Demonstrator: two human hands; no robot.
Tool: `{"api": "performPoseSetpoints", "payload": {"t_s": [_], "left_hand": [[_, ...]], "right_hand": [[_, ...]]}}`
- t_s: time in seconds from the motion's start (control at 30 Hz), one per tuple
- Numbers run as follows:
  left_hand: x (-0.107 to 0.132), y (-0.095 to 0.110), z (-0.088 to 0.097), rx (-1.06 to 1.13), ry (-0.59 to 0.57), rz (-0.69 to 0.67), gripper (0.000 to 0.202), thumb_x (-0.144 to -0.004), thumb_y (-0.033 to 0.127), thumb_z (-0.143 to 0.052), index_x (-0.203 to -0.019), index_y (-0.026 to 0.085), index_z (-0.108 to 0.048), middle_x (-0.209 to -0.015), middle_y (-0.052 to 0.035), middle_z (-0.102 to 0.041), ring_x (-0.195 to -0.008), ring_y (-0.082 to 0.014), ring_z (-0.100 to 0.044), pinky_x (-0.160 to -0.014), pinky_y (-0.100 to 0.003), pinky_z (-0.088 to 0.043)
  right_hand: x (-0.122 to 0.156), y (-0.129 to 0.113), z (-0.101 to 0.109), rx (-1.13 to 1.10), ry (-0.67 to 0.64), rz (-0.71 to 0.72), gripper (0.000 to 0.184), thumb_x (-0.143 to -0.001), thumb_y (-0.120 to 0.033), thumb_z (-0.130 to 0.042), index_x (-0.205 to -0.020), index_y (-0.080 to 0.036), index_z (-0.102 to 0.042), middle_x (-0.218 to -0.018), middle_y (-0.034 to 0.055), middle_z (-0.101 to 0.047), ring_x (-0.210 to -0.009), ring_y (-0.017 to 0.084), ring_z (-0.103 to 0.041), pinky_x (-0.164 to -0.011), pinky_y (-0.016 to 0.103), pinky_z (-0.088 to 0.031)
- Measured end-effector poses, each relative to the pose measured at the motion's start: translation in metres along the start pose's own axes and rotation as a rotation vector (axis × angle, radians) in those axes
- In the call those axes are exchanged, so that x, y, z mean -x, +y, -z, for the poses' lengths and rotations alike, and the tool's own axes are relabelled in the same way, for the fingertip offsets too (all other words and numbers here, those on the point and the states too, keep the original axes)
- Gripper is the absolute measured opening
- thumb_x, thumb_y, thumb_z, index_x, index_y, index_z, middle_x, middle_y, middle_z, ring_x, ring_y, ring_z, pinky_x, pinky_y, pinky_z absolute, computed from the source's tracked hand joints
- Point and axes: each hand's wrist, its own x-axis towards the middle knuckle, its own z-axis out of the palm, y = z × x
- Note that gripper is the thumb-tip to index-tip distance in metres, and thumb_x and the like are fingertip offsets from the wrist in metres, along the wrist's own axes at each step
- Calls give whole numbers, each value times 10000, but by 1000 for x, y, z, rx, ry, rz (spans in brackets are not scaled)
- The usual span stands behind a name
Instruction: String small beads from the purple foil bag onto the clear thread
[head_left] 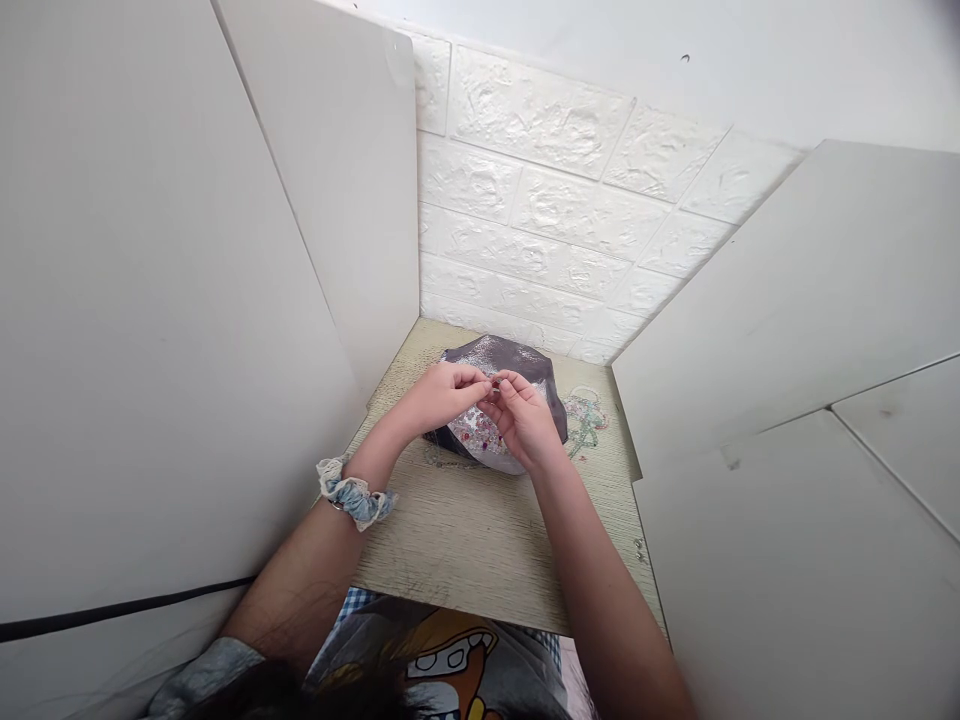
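Observation:
My left hand (448, 394) and my right hand (519, 408) meet with fingertips pinched together. Between them shows a small reddish bead (495, 385), held in my right fingers. Whatever my left fingertips pinch is too small to make out. Below both hands lies an open dark bag with a silvery lining (495, 352). Loose beads (480, 436), pink, red and clear, rest in it, partly covered by my hands. On my left wrist is a blue and white scrunchie (355, 494).
The bag sits on a narrow wooden tabletop (465, 540). Strings of green and pink beads (589, 420) lie right of it; a thin beaded strand (446, 460) lies front left. White panels (337, 180) close in both sides, with a white brick-patterned wall (540, 200) behind.

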Motion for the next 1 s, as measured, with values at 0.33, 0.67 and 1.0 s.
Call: {"api": "performPoseSetpoints", "payload": {"t_s": [0.33,0.67,1.0], "left_hand": [[0,-2,0,13,-4,-22,265,-750,309,-383,-542,147,-404,-530,29,-360,-521,-78,-334,-497,-211,-265],[1,0,1,32,-24,5,265,-748,293,-371,-524,156,-342,-524,34,-300,-506,-75,-287,-479,-227,-221],[0,-2,1,4,8,23,267,-743,301,-377,-521,158,-337,-525,34,-291,-505,-77,-275,-476,-231,-212]], "right_hand": [[1,1,-2,90,-20,20,173,-671,-279,-592,-771,-198,-476,-714,-33,-547,-667,63,-552,-695,212,-483],[0,4,1,221,-42,28,176,-696,-315,-560,-798,-200,-476,-738,-29,-558,-707,76,-563,-739,252,-484],[2,2,1,233,-50,31,153,-709,-309,-551,-795,-198,-487,-737,-30,-551,-718,74,-564,-749,254,-486]]}}
